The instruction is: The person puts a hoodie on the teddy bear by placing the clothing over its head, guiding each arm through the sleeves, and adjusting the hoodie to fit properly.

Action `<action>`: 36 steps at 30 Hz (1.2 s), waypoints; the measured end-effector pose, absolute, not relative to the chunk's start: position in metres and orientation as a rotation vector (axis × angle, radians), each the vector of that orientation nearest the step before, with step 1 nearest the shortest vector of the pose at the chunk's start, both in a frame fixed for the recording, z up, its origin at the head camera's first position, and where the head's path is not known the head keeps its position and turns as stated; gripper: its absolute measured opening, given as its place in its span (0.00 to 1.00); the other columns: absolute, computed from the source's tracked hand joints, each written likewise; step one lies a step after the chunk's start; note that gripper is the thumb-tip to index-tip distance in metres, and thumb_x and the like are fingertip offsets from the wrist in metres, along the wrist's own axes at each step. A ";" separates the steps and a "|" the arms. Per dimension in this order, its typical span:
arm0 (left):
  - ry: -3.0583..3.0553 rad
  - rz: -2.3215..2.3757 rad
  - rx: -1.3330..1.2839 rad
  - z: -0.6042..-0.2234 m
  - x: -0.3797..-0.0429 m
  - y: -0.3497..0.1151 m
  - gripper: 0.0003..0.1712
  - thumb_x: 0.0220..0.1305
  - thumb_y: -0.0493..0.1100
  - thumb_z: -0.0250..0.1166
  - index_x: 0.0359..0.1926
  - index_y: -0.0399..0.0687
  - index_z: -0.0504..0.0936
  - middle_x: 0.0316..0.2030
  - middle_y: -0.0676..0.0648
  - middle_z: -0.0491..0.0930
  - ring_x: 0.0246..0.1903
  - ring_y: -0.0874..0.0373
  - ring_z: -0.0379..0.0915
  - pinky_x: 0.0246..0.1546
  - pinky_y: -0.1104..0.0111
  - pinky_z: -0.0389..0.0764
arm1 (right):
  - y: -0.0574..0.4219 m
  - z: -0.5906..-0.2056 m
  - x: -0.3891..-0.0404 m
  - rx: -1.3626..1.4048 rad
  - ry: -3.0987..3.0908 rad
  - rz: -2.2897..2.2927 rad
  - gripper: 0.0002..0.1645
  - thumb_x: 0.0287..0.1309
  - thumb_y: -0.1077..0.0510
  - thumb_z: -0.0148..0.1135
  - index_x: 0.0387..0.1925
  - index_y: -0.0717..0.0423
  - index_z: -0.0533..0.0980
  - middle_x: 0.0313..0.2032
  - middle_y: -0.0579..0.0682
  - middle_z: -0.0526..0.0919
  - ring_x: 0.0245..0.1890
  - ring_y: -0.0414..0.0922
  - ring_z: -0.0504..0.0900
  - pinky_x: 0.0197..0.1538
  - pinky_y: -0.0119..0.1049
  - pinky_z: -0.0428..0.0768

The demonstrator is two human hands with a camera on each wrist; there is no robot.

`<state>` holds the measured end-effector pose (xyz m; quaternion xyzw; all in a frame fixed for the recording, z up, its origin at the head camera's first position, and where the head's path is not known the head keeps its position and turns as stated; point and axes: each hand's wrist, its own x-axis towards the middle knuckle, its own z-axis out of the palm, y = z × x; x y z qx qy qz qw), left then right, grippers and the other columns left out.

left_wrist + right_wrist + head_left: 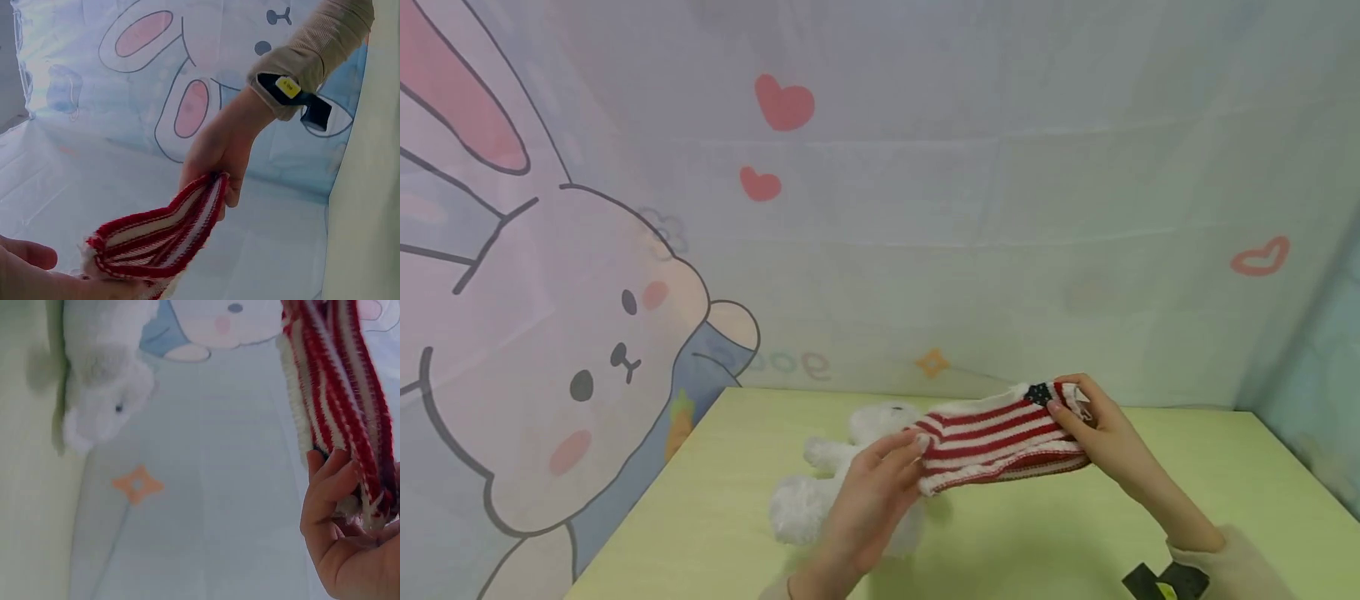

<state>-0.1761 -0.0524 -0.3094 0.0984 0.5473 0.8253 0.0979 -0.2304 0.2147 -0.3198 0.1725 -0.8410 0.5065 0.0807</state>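
Rough knitted cloth, fluffy toy

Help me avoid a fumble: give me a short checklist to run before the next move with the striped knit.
1. Left grip on the red-and-white striped knitted piece: ok, at its left end.
2. Right grip on it: ok, beside the dark star-patterned patch.
3. Knitted piece raised off the pale green flat table: ok.
4. Red-edged knitted opening parted: ok, the left wrist view shows its edges apart.
5. White fluffy plush toy fully visible in the head view: not ok, the left grip hides part.
6. Left grip clear of the toy: cannot tell, they overlap there.
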 end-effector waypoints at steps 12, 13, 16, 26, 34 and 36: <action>2.173 1.980 0.259 -0.294 -0.207 -0.115 0.28 0.61 0.41 0.54 0.62 0.38 0.60 0.59 0.36 0.61 0.48 0.53 0.68 0.42 0.61 0.74 | 0.175 -0.343 -0.248 0.950 -2.415 1.885 0.20 0.63 0.57 0.47 0.56 0.59 0.64 0.40 0.55 0.71 0.25 0.35 0.71 0.25 0.35 0.73; 2.226 1.938 0.241 -0.294 -0.211 -0.119 0.28 0.61 0.41 0.54 0.61 0.39 0.61 0.60 0.36 0.61 0.49 0.51 0.68 0.41 0.61 0.74 | 0.170 -0.345 -0.250 0.971 -2.413 1.902 0.19 0.63 0.57 0.48 0.53 0.62 0.66 0.44 0.57 0.70 0.27 0.35 0.73 0.26 0.34 0.75; 2.402 1.798 0.203 -0.293 -0.225 -0.131 0.27 0.59 0.42 0.58 0.58 0.40 0.66 0.61 0.36 0.60 0.50 0.47 0.67 0.39 0.60 0.75 | 0.158 -0.349 -0.256 0.981 -2.434 1.922 0.21 0.61 0.57 0.50 0.53 0.65 0.67 0.56 0.66 0.62 0.31 0.35 0.75 0.30 0.31 0.75; 2.676 1.420 0.416 -0.305 -0.284 -0.168 0.29 0.53 0.37 0.62 0.57 0.37 0.66 0.57 0.34 0.62 0.48 0.47 0.71 0.39 0.62 0.77 | 0.132 -0.357 -0.287 0.861 -2.535 1.967 0.30 0.56 0.53 0.57 0.60 0.58 0.64 0.67 0.65 0.44 0.56 0.55 0.69 0.45 0.37 0.76; 2.524 1.404 0.559 -0.326 -0.325 -0.191 0.33 0.55 0.41 0.62 0.60 0.35 0.62 0.61 0.34 0.59 0.52 0.46 0.67 0.43 0.63 0.76 | 0.124 -0.361 -0.317 0.744 -2.499 2.253 0.33 0.58 0.58 0.55 0.64 0.59 0.58 0.62 0.63 0.57 0.51 0.43 0.71 0.55 0.42 0.72; 2.498 1.425 0.536 -0.333 -0.334 -0.192 0.34 0.56 0.41 0.62 0.61 0.36 0.61 0.62 0.34 0.58 0.52 0.47 0.68 0.45 0.63 0.76 | 0.122 -0.362 -0.325 0.705 -2.499 2.283 0.32 0.59 0.60 0.52 0.64 0.59 0.56 0.57 0.62 0.61 0.48 0.40 0.72 0.55 0.42 0.71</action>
